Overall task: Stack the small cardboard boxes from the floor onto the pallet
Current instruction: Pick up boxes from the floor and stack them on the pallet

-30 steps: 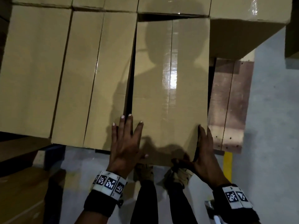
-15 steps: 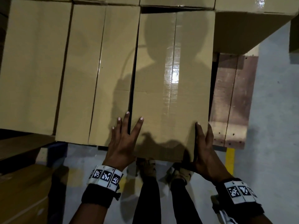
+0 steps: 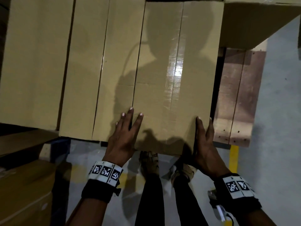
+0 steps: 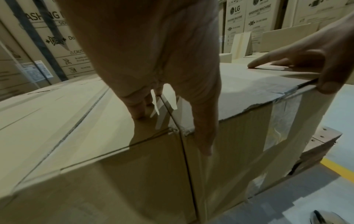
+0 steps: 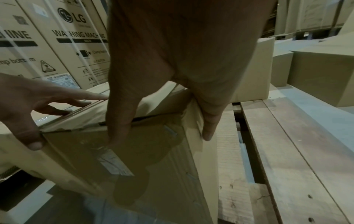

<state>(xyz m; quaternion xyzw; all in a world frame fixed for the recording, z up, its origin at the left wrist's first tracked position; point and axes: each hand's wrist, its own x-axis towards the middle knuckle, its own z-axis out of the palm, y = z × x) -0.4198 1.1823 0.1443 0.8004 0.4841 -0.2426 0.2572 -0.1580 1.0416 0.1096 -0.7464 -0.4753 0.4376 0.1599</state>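
A taped cardboard box (image 3: 175,79) lies on the wooden pallet (image 3: 236,103), tight against a neighbouring box (image 3: 101,70) on its left. Its near end overhangs the pallet edge. My left hand (image 3: 126,131) rests flat on the near left corner, straight fingers spread across the seam between the two boxes; in the left wrist view the thumb (image 4: 203,136) lies on the front face. My right hand (image 3: 204,142) presses the near right corner, fingers (image 5: 209,121) straight along the box's side (image 5: 206,166), thumb on the taped front face (image 5: 153,166).
Another box (image 3: 32,62) fills the pallet's left end and a bigger one (image 3: 252,22) stands at the back right. Bare pallet slats (image 5: 287,151) show right of the box. More cartons (image 3: 24,193) sit on the floor lower left. A yellow line (image 3: 233,157) marks the floor; my feet (image 3: 149,162) stand below the box.
The box has slid farther onto the pallet and leftward, closing the dark gap to its neighbour. Both hands moved with it; the left fingers now straddle the seam.
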